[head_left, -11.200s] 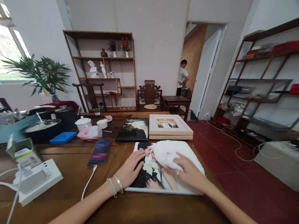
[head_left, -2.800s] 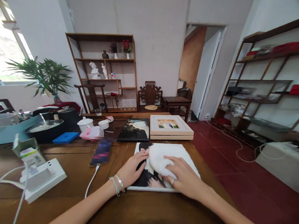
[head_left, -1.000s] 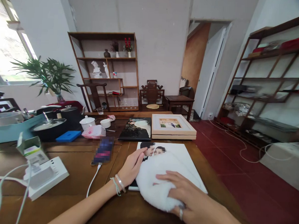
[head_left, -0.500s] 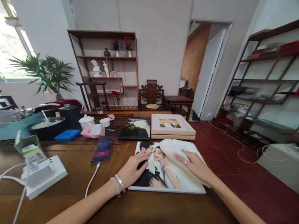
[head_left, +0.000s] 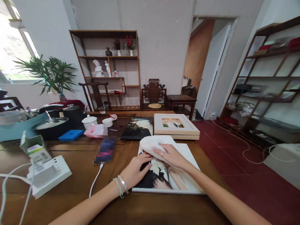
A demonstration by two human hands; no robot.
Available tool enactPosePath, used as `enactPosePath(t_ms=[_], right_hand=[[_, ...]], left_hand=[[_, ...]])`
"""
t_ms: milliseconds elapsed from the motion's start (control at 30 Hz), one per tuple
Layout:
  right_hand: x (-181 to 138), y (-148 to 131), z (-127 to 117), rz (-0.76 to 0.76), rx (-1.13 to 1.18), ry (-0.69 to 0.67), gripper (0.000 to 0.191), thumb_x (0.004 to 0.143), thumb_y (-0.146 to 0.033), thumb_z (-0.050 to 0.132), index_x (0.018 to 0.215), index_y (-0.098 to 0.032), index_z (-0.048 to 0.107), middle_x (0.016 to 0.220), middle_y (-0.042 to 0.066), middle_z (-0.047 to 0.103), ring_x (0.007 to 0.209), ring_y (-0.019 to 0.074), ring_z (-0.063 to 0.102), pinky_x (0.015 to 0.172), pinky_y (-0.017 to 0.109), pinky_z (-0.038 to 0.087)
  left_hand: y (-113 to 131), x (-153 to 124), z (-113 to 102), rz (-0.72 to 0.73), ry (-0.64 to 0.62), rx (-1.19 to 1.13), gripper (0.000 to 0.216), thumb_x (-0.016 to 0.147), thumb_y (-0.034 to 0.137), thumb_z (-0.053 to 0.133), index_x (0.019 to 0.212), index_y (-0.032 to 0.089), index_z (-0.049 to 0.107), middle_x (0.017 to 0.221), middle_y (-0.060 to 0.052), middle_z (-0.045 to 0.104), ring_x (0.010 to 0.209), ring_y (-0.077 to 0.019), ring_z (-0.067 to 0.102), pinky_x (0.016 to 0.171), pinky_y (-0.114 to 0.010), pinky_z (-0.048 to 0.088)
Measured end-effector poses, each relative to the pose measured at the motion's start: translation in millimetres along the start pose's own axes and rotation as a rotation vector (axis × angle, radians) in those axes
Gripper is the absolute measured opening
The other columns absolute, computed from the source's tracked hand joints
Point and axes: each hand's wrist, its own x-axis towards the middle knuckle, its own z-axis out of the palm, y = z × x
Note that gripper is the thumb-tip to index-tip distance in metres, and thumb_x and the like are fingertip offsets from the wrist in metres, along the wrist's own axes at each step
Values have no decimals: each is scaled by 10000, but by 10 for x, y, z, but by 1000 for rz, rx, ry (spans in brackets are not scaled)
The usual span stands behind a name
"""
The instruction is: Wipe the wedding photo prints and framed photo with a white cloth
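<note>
A large photo panel (head_left: 188, 154) showing a couple lies flat on the wooden table (head_left: 145, 209) in front of me. My right hand (head_left: 171, 156) presses a white cloth (head_left: 152, 142) onto its upper left part, and the cloth covers the faces in the picture. On the panel's left side rests my left hand (head_left: 137, 169), fingers spread and lying flat. The left fingertips are close to the cloth's lower edge; whether they touch it I cannot tell.
Behind the panel are a dark photo panel (head_left: 136, 128) and stacked light wooden frames (head_left: 176, 129). To the left lie a phone (head_left: 105, 150) on a white cable, a white power strip (head_left: 52, 174), a small open box (head_left: 36, 148), a blue block (head_left: 70, 135) and pots (head_left: 51, 124).
My right hand has slid the white cloth leftward across the panel, from the upper right to the upper left. My left hand stays on the panel's left side.
</note>
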Motion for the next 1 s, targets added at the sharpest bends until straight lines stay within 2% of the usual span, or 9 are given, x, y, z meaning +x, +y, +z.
enactPosePath(t_ms=[133, 233, 333, 500, 600, 700, 800, 900, 1000], right_hand=[[-220, 72, -200, -1, -28, -21, 402, 855, -469, 369, 832, -179, 647, 855, 53, 667, 783, 217, 587, 756, 329, 422], [-371, 191, -365, 20, -123, 48, 388, 845, -470, 384, 885, -181, 640, 969, 78, 645, 894, 252, 563, 822, 370, 393], [-526, 305, -435, 65, -283, 93, 338, 841, -413, 388, 887, -185, 633, 960, 88, 642, 954, 275, 537, 840, 411, 388], [-907, 252, -283, -42, -519, 94, 214, 781, -222, 435, 890, -200, 617, 1204, 86, 528, 1164, 265, 392, 973, 463, 290], [-1171, 70, -155, -100, -527, 15, 164, 779, -207, 450, 829, -208, 606, 1293, 73, 451, 1203, 249, 356, 1016, 467, 245], [-1358, -100, -83, -99, -514, -96, 139, 765, -200, 476, 820, -216, 603, 1301, 73, 444, 1228, 245, 329, 1026, 460, 241], [-1394, -168, -79, -70, -484, -128, 131, 788, -237, 478, 818, -214, 604, 1296, 73, 450, 1226, 247, 330, 1022, 447, 250], [-1275, -132, -129, -32, -443, -50, 195, 840, -326, 441, 837, -221, 605, 1267, 65, 474, 1184, 248, 376, 989, 428, 291], [-1052, -27, -211, -36, -438, 19, 217, 850, -342, 430, 861, -222, 610, 1147, 74, 556, 1087, 243, 454, 919, 395, 353]], left_hand=[[-29, -7, 16, 9, 9, 21, 249, 840, 227, 478, 1042, 203, 621, 1165, -50, 596, 1143, -205, 491, 988, -368, 373], [-40, -11, 27, -1, 23, 26, 247, 839, 240, 477, 1035, 208, 623, 1175, -50, 591, 1162, -211, 475, 993, -396, 370], [-39, -15, 31, -11, 18, 50, 244, 839, 243, 474, 1025, 203, 626, 1165, -54, 598, 1165, -211, 472, 989, -405, 376], [-47, -16, 40, -5, 30, 64, 235, 831, 236, 484, 1019, 209, 622, 1160, -49, 601, 1163, -209, 475, 985, -408, 381], [-53, -14, 44, -4, 33, 62, 231, 827, 233, 489, 1015, 210, 622, 1165, -49, 597, 1171, -215, 466, 988, -415, 374], [-46, -8, 42, -7, 29, 59, 229, 822, 234, 496, 1006, 194, 628, 1150, -61, 607, 1164, -217, 473, 989, -409, 375], [-37, -6, 36, -2, 29, 60, 232, 826, 234, 491, 1015, 193, 622, 1141, -64, 613, 1148, -210, 491, 985, -404, 381], [-43, -11, 34, 9, 17, 65, 237, 836, 226, 478, 1031, 214, 612, 1169, -46, 596, 1168, -206, 470, 996, -411, 366], [-61, -19, 38, 9, 8, 78, 247, 838, 225, 474, 1049, 217, 603, 1183, -40, 586, 1187, -208, 447, 1004, -410, 355]])
